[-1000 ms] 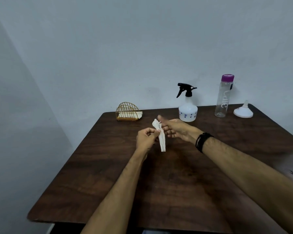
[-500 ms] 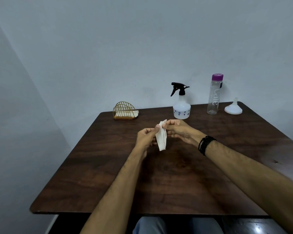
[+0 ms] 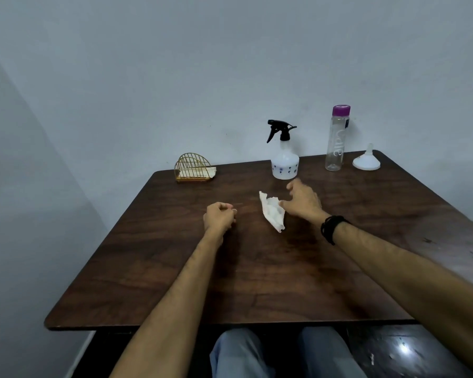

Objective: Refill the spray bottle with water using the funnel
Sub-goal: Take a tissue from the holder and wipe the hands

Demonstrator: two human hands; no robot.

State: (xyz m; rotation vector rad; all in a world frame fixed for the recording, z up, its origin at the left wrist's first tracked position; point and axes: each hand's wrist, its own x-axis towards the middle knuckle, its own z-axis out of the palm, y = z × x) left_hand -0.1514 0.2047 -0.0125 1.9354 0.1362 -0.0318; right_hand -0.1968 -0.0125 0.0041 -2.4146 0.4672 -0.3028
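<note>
A white spray bottle (image 3: 284,162) with a black trigger head stands at the back of the dark wooden table (image 3: 175,282). Right of it stands a clear water bottle (image 3: 336,143) with a purple cap. A white funnel (image 3: 366,161) rests upside down at the back right corner. A crumpled white tissue (image 3: 272,211) lies on the table in the middle. My right hand (image 3: 302,200) hovers just right of the tissue, fingers spread, holding nothing. My left hand (image 3: 219,215) is curled into a loose fist left of the tissue, with nothing in it.
A gold wire napkin holder (image 3: 193,167) with a napkin in it sits at the back left of the table. Walls close in behind and on the left. My knees show under the near edge.
Both hands held the tissue together before. Now the tissue lies on the table, my left hand has drawn back to the left, and my right hand has opened beside it.
</note>
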